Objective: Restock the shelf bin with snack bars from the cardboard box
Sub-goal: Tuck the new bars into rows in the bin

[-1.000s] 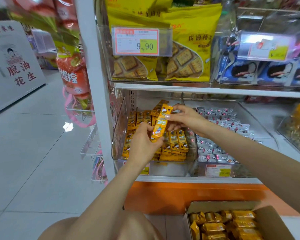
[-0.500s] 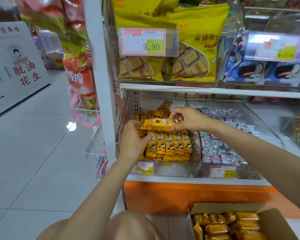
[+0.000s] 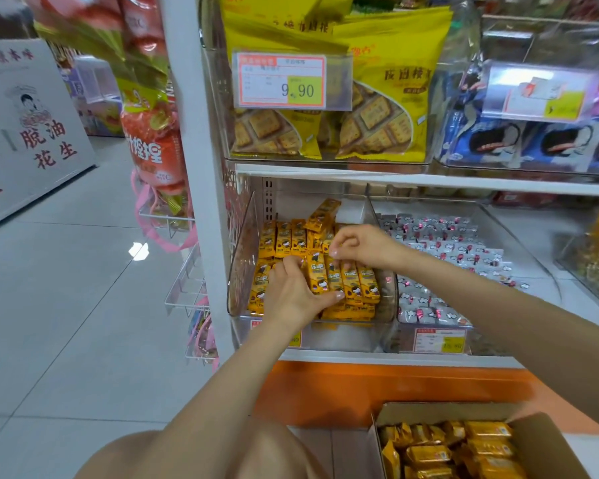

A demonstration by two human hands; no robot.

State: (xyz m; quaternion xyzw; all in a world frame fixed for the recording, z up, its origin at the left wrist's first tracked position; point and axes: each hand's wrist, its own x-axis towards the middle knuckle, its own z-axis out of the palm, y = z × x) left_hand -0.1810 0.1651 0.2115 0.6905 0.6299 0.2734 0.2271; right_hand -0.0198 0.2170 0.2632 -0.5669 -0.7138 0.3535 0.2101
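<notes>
Inside the shelf bin, left hand and right hand clasp snack bars; cardboard box holds more.

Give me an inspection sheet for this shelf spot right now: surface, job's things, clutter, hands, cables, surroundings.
Surface: white shelf, carrying clear bins.
Job's things: shelf bin holds rows of snack bars, with one tilted bar at the back; cardboard box below, open, more bars inside.
Clutter: nothing seen.
Hands: left hand holds front-row bars between thumb and fingers; right hand has curled fingers touching the bar tops, grip unclear.
Cables: nothing seen.
Surroundings: neighbouring bin of grey-wrapped sweets; yellow cracker bags on the shelf above; tiled floor.
</notes>
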